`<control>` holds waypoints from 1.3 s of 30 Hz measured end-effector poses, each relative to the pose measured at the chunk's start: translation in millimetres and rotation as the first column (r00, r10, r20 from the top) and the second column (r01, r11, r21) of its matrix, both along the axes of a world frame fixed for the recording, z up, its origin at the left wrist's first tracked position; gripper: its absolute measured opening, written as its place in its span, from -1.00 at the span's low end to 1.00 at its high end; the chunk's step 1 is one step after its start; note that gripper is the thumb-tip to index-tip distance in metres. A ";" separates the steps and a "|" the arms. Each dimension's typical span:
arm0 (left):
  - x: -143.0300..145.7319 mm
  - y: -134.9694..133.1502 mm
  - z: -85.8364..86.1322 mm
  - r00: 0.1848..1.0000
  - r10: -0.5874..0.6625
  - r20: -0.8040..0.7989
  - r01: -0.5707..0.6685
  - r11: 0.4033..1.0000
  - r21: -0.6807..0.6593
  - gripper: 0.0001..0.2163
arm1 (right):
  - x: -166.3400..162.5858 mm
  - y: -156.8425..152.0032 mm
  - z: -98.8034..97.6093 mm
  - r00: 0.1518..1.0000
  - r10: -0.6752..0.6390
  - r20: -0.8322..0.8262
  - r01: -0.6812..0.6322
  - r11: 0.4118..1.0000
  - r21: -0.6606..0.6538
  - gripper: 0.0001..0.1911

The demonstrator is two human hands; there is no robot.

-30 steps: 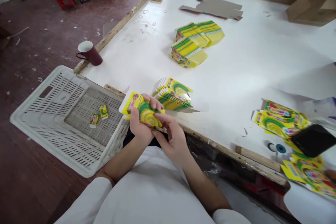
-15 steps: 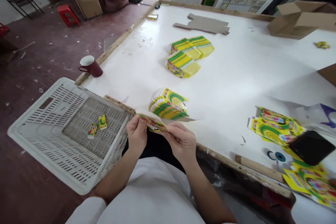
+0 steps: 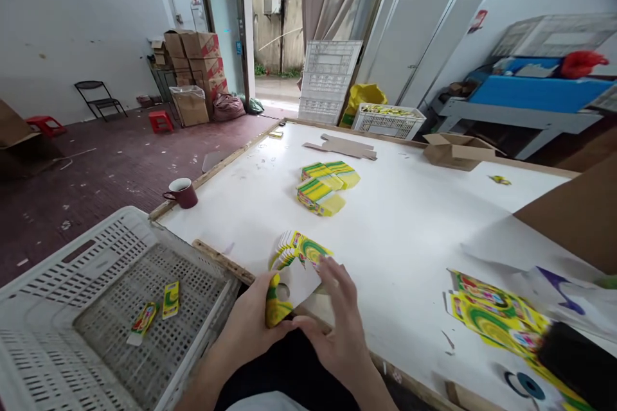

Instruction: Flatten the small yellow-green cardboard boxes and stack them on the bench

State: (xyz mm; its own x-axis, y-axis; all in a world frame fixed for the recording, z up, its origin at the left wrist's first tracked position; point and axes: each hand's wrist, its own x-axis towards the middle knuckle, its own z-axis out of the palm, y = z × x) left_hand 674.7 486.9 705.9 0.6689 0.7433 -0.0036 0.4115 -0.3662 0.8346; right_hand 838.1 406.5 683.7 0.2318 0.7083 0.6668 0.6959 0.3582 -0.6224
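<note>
My left hand [image 3: 248,311] is closed on a small yellow and green printed carton [image 3: 279,308], with its white inner side [image 3: 299,282] partly unfolded and a round cut-out showing. Beside it on the right is my right hand [image 3: 340,314], fingers apart and slightly blurred. Its thumb reaches the carton's lower edge and its fingertips are close to the white flap. Just beyond the hands, a fanned stack of flat cartons [image 3: 308,247] stands on the white table [image 3: 395,257], partly hidden by the held carton.
A white plastic crate [image 3: 193,340] on the left holds two small cartons [image 3: 171,300]. A maroon mug [image 3: 183,194] stands at the table's left edge. More carton stacks [image 3: 321,196] lie mid-table. Flat cartons [image 3: 486,308], a black object [image 3: 578,359] and a tape roll [image 3: 525,385] are at right.
The view has tipped up, showing more of the room. The carton has gone from flat between both hands to partly opened in my left hand. My right hand's fingers have spread.
</note>
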 end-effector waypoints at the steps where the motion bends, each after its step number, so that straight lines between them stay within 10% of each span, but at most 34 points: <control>1: 1.1 -2.9 -5.8 0.999 0.041 -0.002 -0.041 0.998 0.044 -0.36 | -2.3 0.1 -5.0 0.987 -0.021 -0.161 0.017 1.000 -0.024 -0.22; 5: 0.4 -10.3 -22.6 0.999 0.028 0.026 -0.034 0.961 0.273 -0.33 | -15.6 4.1 -15.0 0.617 0.058 -0.785 -0.350 0.914 -0.208 -0.44; 9: 0.4 -11.0 -25.0 0.991 -0.124 0.057 0.084 0.885 0.459 -0.22 | -22.4 5.7 -12.0 0.212 0.096 -0.973 -0.676 0.733 -0.075 -0.44; 18: 0.0 -1.2 -27.5 0.987 -0.143 0.076 0.110 0.939 0.326 -0.27 | -16.8 7.5 -30.6 0.614 0.133 -0.778 -0.517 0.812 -0.269 -0.23; 26: 4.9 1.3 -29.5 0.985 -0.171 0.037 0.158 0.959 0.236 -0.38 | -15.0 6.0 -31.3 0.705 0.239 -0.668 -0.514 0.821 -0.248 -0.30; 31: 8.9 5.8 -28.8 0.977 -0.195 0.083 0.170 0.956 0.240 -0.32 | -14.7 0.6 -29.7 0.919 0.298 -0.257 -0.361 0.899 -0.247 -0.30; 36: 8.7 6.9 -32.1 0.969 0.123 0.214 -0.201 0.899 0.390 -0.34 | -6.2 6.8 -34.8 0.967 0.071 -0.246 -0.101 0.988 -0.113 -0.43; 39: 10.6 2.2 -26.5 0.823 0.364 0.435 -0.408 0.913 0.008 -0.30 | -4.3 11.5 -34.6 0.944 0.007 -0.329 -0.048 0.992 -0.118 -0.45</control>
